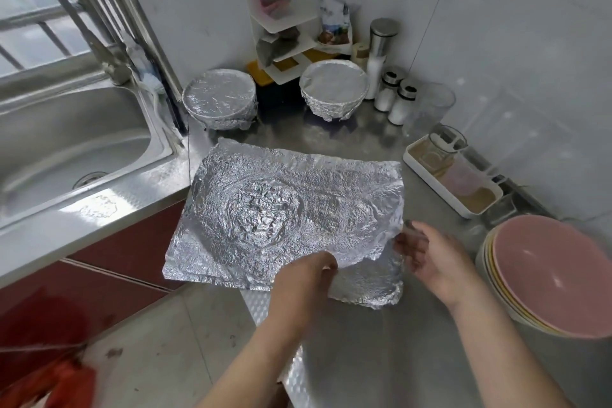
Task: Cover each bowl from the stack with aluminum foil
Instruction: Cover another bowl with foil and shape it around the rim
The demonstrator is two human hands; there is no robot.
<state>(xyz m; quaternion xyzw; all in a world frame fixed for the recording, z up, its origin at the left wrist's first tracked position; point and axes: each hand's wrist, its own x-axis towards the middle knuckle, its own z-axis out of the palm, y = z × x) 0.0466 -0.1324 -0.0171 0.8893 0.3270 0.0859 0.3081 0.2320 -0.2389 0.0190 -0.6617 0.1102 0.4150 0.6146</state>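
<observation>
Head view — crumpled, bowl-dented foil sheet [284,209]

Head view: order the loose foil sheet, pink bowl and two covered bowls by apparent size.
1. foil sheet
2. pink bowl, though nearer the camera
3. left covered bowl and right covered bowl: look alike, no ranking

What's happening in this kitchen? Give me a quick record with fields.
done: left covered bowl, right covered bowl, at the back of the counter
waiting: bowl stack, pink on top, far right
foil: top foil sheet, crumpled, on more sheets
left hand: pinches the sheet's near edge
right hand: holds its lifted right corner
sink: left of counter
</observation>
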